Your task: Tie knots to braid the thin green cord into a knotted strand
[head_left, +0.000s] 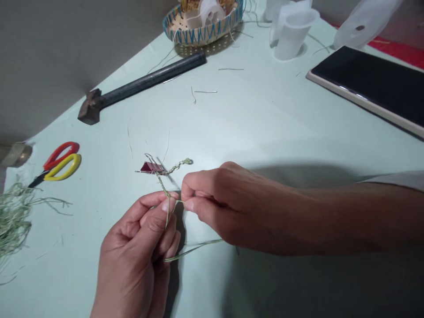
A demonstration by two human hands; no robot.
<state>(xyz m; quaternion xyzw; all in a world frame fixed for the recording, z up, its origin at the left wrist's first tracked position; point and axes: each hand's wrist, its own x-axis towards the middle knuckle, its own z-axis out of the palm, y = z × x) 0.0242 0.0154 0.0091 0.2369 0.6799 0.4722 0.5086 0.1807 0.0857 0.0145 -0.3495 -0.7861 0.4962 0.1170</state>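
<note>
A thin braided green cord (162, 184) runs from a dark red binder clip (151, 168) toward me. My left hand (142, 243) pinches the cord's near end between thumb and forefinger. Loose strands hang over its fingers, and longer ones (195, 250) trail out to the right below. My right hand (215, 203) is closed in a pinch on one fine green strand that stretches from the braid. Past the clip, the braid's other end curls away to a small knot (188, 161). The clip's wire handles stick out, and it grips the braid.
A hammer (142, 86) and red-and-yellow-handled scissors (62, 163) lie at the left, near a heap of green fibres (13, 216). At the back are a woven basket (205, 35) and a translucent cup (294, 35). A phone (371, 84) lies on the right.
</note>
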